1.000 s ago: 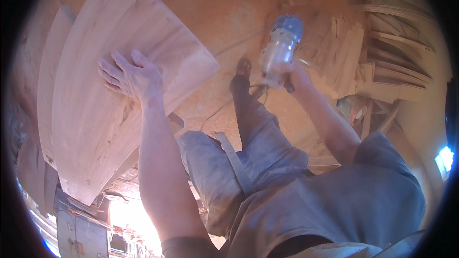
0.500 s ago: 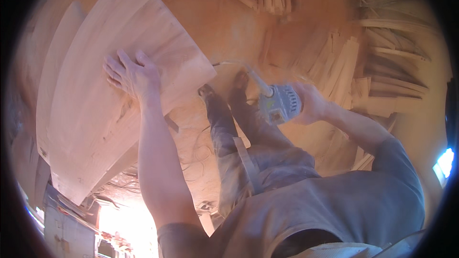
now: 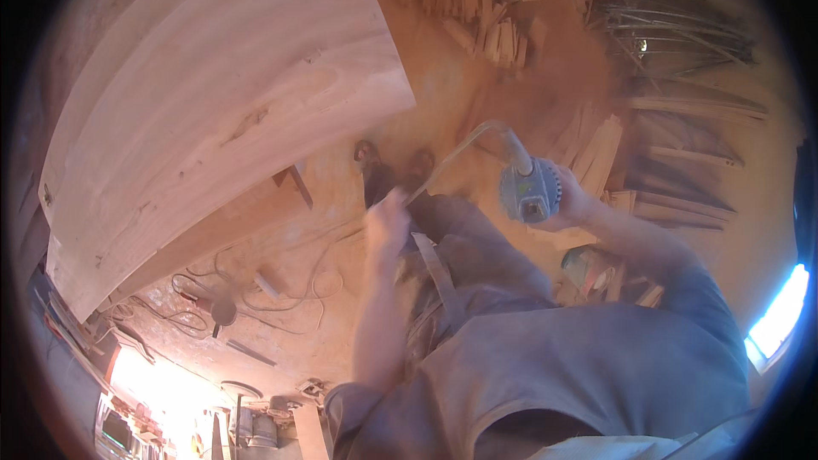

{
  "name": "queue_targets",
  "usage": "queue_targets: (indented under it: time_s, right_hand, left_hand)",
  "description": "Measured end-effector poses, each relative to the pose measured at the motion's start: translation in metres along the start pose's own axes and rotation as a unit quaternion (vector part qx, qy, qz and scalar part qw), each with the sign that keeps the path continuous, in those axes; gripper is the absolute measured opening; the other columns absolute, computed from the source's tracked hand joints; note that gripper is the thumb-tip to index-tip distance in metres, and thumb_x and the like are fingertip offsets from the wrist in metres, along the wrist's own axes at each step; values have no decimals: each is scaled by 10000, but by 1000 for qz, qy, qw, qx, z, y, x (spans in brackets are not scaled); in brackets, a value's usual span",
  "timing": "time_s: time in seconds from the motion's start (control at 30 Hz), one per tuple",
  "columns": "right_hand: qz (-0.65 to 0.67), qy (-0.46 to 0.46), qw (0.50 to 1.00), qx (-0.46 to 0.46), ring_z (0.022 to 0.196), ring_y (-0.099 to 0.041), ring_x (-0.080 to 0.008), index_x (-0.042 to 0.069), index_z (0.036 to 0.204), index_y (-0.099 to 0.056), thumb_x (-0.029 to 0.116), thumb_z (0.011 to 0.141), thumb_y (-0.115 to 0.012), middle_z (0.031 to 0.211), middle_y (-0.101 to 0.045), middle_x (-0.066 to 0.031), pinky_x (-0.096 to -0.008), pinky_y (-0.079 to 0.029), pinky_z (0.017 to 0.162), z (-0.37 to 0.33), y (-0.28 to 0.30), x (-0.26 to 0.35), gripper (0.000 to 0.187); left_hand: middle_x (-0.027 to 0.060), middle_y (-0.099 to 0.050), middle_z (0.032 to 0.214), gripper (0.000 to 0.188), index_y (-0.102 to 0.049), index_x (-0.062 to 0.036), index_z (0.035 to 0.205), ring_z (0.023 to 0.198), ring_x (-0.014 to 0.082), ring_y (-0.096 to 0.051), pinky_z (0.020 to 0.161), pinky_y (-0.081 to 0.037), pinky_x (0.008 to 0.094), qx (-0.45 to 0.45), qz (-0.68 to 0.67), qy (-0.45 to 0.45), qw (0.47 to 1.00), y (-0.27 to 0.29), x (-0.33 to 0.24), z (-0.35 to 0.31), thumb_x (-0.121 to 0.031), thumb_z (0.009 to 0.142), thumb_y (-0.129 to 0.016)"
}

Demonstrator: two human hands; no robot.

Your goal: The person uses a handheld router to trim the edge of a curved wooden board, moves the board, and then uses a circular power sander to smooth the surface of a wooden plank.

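Right hand grasped a blue power tool, left hand clenched its grip around the cord, wide wooden board lay far left

Floor is dusty orange-brown, wood offcuts heaped at the far side, long boards stacked on the right, bright bluish-white opening at right edge, blown-out light patch lower left.
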State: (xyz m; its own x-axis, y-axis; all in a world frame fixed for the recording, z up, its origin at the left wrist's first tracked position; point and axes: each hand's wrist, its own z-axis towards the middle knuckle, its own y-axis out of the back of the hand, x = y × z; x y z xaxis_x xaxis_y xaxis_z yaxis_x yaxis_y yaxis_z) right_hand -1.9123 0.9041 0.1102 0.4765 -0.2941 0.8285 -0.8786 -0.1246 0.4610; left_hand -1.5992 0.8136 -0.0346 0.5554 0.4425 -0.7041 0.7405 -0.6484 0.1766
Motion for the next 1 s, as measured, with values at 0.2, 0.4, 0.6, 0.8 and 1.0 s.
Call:
queue_targets:
  time_s: [0.2, 0.4, 0.6, 0.8, 1.0]
  right_hand:
    - [-40, 26, 988, -149, 1083, -685, -232, 58, 1367, -547, 187, 720, -880, 1211, -690, -107, -350, -535, 932, 77, -35, 3, 740]
    - [-18, 76, 961, -264, 1070, -680, -232, 55, 1353, -555, 211, 723, -875, 1204, -687, -106, -352, -535, 923, 167, -68, -5, 724]
    - [18, 100, 946, -307, 1056, -675, -232, 53, 1339, -562, 234, 726, -871, 1198, -684, -104, -353, -536, 915, 215, -96, -13, 709]
    - [69, 99, 942, -312, 1042, -670, -232, 51, 1324, -570, 257, 730, -866, 1191, -682, -103, -354, -536, 906, 182, -122, -24, 695]
    - [118, 90, 941, -305, 1028, -665, -231, 48, 1310, -578, 281, 733, -861, 1184, -679, -102, -355, -537, 897, 167, -119, -17, 683]
  left_hand:
    - [58, -665, 910, 269, -750, 20, 1032, 780, 142, -564, 689, -451, 311, -275, 28, -159, 948, 153, -2, -64, -188, 1035, -580]
    - [6, -491, 665, 415, -651, 38, 825, 620, 139, -414, 563, -354, 331, -486, 239, -187, 819, 232, -144, 8, -310, 1048, -619]
    - [26, -575, 706, 382, -731, 27, 956, 657, 112, -474, 604, -410, 295, -520, 199, -183, 810, 251, -166, 64, -338, 1035, -646]
    - [89, -767, 972, 357, -743, 28, 1156, 834, 148, -658, 781, -519, 265, -496, 223, -216, 811, 244, -136, 82, -296, 1030, -661]
    - [79, -733, 866, 350, -743, 38, 1085, 754, 154, -617, 698, -499, 308, -439, 131, -147, 877, 207, -145, 116, -296, 1041, -649]
